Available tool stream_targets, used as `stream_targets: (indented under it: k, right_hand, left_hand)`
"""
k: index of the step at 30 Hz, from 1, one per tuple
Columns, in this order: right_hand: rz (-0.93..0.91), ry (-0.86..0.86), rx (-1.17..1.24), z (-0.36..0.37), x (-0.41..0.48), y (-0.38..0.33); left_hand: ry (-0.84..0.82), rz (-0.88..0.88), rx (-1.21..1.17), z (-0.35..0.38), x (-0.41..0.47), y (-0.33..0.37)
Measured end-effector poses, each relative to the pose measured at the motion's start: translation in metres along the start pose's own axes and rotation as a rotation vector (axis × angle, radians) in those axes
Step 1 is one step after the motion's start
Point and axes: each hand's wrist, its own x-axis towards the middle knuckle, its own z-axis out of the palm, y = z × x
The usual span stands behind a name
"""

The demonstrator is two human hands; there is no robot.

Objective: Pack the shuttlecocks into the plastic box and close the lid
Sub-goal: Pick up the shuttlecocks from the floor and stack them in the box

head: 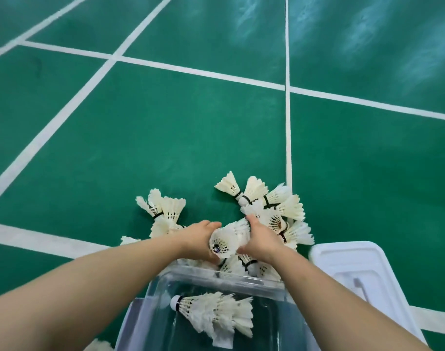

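A clear plastic box stands on the green court floor right below me, with a stack of white shuttlecocks lying inside it. Just beyond the box, my left hand and my right hand press from both sides on a bunch of shuttlecocks and hold it between them, a little above the far rim. More loose shuttlecocks lie in a pile behind my right hand and a smaller cluster behind my left. The white lid lies flat on the floor to the right of the box.
White court lines cross the green floor, one running under the shuttlecock pile. A single shuttlecock shows at the bottom edge, left of the box.
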Motion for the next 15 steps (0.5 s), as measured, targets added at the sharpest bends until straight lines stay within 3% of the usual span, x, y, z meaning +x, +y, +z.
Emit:
stream_targets:
  k: [5,15]
  right_hand:
    - [0.054,0.048,0.230,0.006,0.007,-0.002]
    - [-0.106,0.197,0.314,-0.035,-0.033,-0.016]
  left_hand:
    - [0.056,0.064,-0.002,0.005,0.013,0.004]
    - [0.176,0.166,-0.071,-0.044,-0.030,0.030]
